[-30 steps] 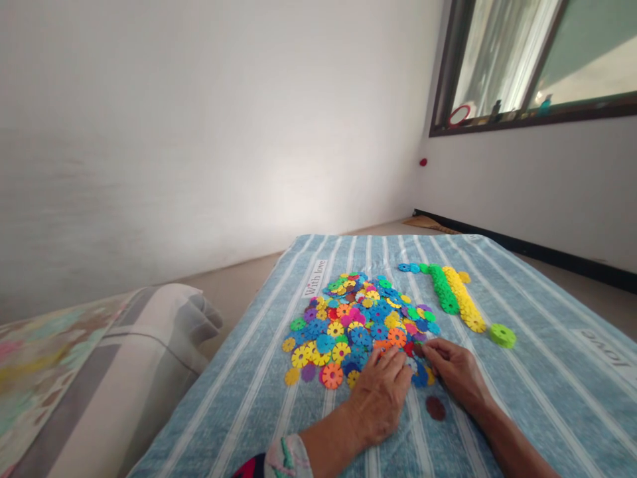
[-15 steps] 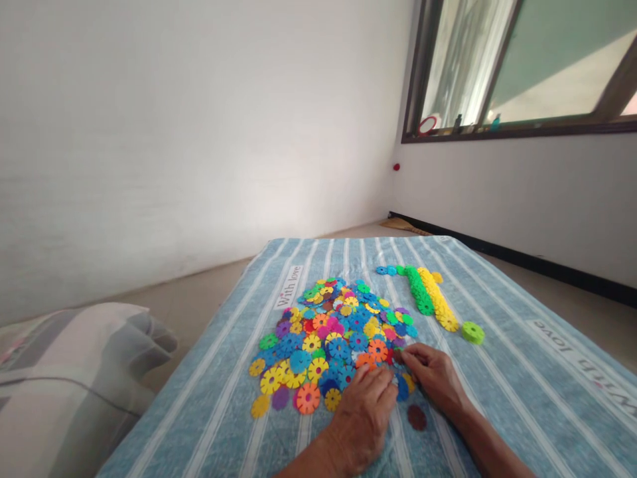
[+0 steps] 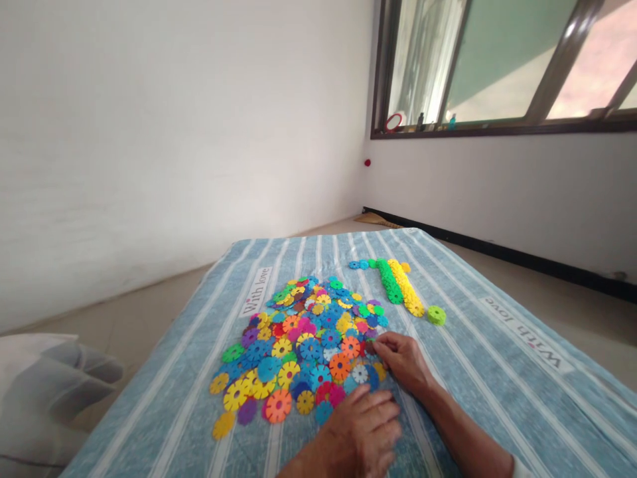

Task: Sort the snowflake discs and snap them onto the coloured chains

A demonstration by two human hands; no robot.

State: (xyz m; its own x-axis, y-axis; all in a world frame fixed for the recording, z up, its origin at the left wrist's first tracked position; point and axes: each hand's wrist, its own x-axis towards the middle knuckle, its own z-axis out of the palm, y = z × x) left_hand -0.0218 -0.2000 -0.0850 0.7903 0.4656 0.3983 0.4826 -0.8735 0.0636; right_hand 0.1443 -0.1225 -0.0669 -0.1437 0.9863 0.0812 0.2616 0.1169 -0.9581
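Observation:
A heap of colourful slotted plastic discs point(image 3: 310, 348) lies on the striped blue cloth point(image 3: 164, 372). At its right edge, my right hand point(image 3: 404, 358) is closed, thumb and forefinger pinching a dark brown disc point(image 3: 369, 346). My left hand point(image 3: 361, 428) hovers or rests palm down at the near edge of the heap, slightly blurred, fingers stretched out and a little apart; nothing shows in it, and its underside is hidden. Close to its fingertips are a magenta disc point(image 3: 337, 396) and a pale blue-white disc point(image 3: 359, 374).
Beyond my right hand lie a green row of discs point(image 3: 389, 282), a yellow row point(image 3: 405, 287) and a lime-green stack point(image 3: 436, 315). Small blue discs point(image 3: 359, 265) sit at the far end. A grey-white draped cloth point(image 3: 54, 392) is at left, a window point(image 3: 497, 66) at right.
My view has swung right. My left hand has drawn back from the heap towards me, uncovering orange and pale discs; the loose brown disc no longer shows. My right hand stays at the heap's edge.

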